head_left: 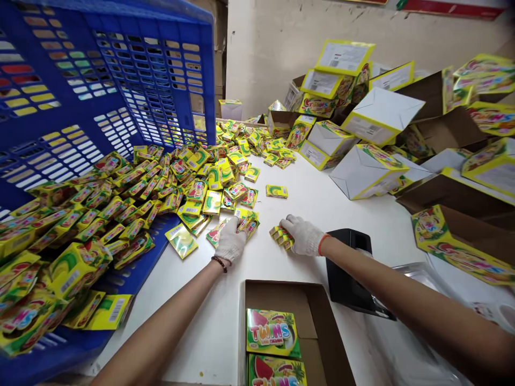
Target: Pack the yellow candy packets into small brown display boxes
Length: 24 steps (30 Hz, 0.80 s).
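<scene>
My left hand [231,241], in a white knit glove, is closed on small yellow-green candy boxes [250,220] at the front edge of a loose heap [197,187]. To its right, my gloved right hand [304,235] is closed around a short row of the same kind of candy boxes [280,237], held just over or on the white table [257,262]. A single candy box [276,191] lies flat a little beyond both hands. Below them stands an open brown carton [298,284] with two bigger "TWINS" boxes [271,332] in it.
A blue plastic crate [169,59] lies tipped at the left, small boxes spilling from it. Several empty display boxes [370,166] are piled at the back right. A black device [349,279] sits under my right forearm, beside a clear plastic tray [418,273].
</scene>
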Each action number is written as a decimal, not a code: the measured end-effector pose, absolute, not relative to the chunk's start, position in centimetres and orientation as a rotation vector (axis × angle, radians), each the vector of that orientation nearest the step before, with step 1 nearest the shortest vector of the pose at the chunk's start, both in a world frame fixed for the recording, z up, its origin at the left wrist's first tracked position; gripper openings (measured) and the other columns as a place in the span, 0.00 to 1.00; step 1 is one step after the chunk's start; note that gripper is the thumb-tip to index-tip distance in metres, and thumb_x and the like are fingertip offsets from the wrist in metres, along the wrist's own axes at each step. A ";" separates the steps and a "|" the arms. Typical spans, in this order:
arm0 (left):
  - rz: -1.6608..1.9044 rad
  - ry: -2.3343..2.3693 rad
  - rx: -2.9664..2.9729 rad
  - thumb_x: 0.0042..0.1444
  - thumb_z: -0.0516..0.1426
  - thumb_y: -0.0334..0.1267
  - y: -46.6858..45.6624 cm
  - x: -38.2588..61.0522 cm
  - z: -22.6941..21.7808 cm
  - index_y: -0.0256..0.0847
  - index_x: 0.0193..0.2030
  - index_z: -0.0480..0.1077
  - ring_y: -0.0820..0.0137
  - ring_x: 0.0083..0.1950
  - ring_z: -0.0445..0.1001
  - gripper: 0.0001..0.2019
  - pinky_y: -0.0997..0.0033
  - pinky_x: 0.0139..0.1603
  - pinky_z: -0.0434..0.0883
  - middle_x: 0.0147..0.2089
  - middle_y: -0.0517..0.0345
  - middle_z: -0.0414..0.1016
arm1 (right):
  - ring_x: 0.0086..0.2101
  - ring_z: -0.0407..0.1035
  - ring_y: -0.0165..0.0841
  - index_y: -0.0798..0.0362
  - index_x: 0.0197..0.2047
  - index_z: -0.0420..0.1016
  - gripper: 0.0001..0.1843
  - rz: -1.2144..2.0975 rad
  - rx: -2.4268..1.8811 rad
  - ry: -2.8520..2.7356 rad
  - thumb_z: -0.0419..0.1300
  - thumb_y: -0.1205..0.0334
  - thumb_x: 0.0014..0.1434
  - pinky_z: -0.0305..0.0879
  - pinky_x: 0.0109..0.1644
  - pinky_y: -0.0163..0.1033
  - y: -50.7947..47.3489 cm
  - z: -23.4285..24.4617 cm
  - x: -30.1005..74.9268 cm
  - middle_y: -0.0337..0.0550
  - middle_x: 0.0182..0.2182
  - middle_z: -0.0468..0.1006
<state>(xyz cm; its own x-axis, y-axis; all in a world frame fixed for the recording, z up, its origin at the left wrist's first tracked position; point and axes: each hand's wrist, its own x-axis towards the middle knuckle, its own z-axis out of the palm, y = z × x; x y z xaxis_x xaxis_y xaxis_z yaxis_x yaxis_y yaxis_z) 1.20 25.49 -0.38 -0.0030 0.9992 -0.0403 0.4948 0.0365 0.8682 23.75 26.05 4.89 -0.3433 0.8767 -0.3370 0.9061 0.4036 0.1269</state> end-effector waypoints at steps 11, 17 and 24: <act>1.010 1.351 1.782 0.66 0.51 0.42 24.9 3.9 -2.9 0.38 0.50 0.70 0.63 0.52 0.74 0.13 0.63 0.56 0.70 0.49 0.48 0.77 | 0.70 0.41 0.59 0.54 0.76 0.36 0.72 -0.596 1.631 2.681 0.74 0.58 0.35 0.52 0.68 0.60 24.2 0.8 24.1 0.66 0.70 0.47; 1.027 1.299 1.825 0.64 0.50 0.45 24.2 5.9 -4.6 0.38 0.47 0.70 0.60 0.49 0.74 0.14 0.58 0.55 0.70 0.45 0.48 0.75 | 0.71 0.35 0.58 0.58 0.75 0.37 0.69 -0.783 1.400 2.983 0.74 0.56 0.40 0.50 0.69 0.63 25.5 -3.4 25.5 0.71 0.69 0.44; 0.960 1.398 1.706 0.64 0.50 0.40 25.3 5.8 -3.0 0.36 0.50 0.69 0.61 0.50 0.75 0.13 0.60 0.55 0.71 0.46 0.47 0.76 | 0.57 0.61 0.52 0.59 0.69 0.55 0.60 -0.755 1.348 3.003 0.76 0.51 0.37 0.61 0.64 0.58 25.8 -1.6 23.4 0.59 0.56 0.62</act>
<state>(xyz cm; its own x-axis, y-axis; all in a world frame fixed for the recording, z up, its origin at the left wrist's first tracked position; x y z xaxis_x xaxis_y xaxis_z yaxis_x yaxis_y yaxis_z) 5.77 25.31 -2.96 0.1343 0.9856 0.1026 0.4498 -0.1529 0.8799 23.38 25.76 -1.57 -0.6583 0.7521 0.0316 0.6477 0.5874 -0.4853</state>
